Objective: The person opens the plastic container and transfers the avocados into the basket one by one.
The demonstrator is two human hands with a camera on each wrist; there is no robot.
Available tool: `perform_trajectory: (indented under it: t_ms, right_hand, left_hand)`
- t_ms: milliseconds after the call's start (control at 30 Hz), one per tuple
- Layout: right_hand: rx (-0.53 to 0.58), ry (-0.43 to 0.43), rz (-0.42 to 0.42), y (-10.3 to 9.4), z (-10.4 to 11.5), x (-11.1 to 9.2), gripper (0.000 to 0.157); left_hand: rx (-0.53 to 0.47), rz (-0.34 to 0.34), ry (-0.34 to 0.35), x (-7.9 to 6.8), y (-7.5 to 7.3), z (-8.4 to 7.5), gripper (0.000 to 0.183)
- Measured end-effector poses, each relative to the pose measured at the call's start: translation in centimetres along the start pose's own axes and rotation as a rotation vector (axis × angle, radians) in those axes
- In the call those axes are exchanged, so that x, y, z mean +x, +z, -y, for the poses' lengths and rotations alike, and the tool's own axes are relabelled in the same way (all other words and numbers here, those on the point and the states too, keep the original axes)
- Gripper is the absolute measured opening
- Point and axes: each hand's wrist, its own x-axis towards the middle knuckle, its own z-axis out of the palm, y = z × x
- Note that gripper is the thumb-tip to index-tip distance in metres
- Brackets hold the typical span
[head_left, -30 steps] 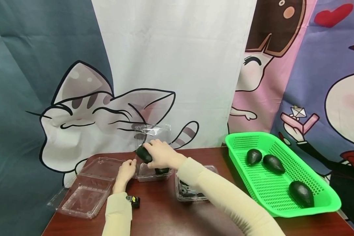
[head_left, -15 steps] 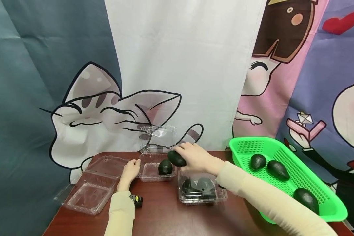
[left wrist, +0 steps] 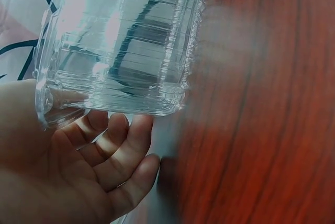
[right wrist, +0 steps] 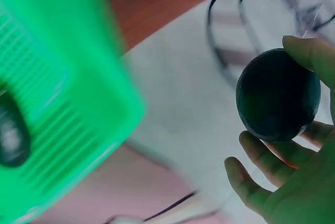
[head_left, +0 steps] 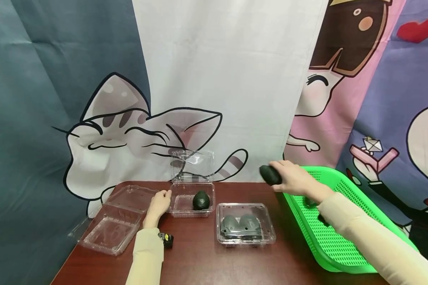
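My right hand (head_left: pixel 282 176) grips a dark avocado (head_left: pixel 270 174) in the air, just over the left rim of the green basket (head_left: pixel 328 241). In the right wrist view the thumb and curled fingers (right wrist: pixel 250 180) wrap that avocado (right wrist: pixel 277 96). My left hand (head_left: pixel 160 200) rests against the left edge of an open clear clamshell box (head_left: pixel 181 202), in which one avocado (head_left: pixel 201 200) lies. The left wrist view has relaxed fingers (left wrist: pixel 123 156) beside the box's corner (left wrist: pixel 115 51).
A shut clamshell (head_left: pixel 245 223) with two avocados stands in the middle of the brown table (head_left: pixel 207 261). An empty open clamshell (head_left: pixel 110 227) lies at the left. My right arm hides most of the basket's contents. Cartoon curtains hang behind.
My right hand has carried the avocado from above the open box rightward to the basket's rim. The left hand stays at the box. The head view has shifted right.
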Motion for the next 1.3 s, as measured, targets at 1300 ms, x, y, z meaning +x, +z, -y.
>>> perform_trajectory:
  t_ms: [1300]
  right_hand:
    - [0.137,0.313,0.149,4.9,-11.6,-4.6,0.060]
  left_hand:
    - [0.000,0.008,0.001,0.6,0.4,0.5,0.037]
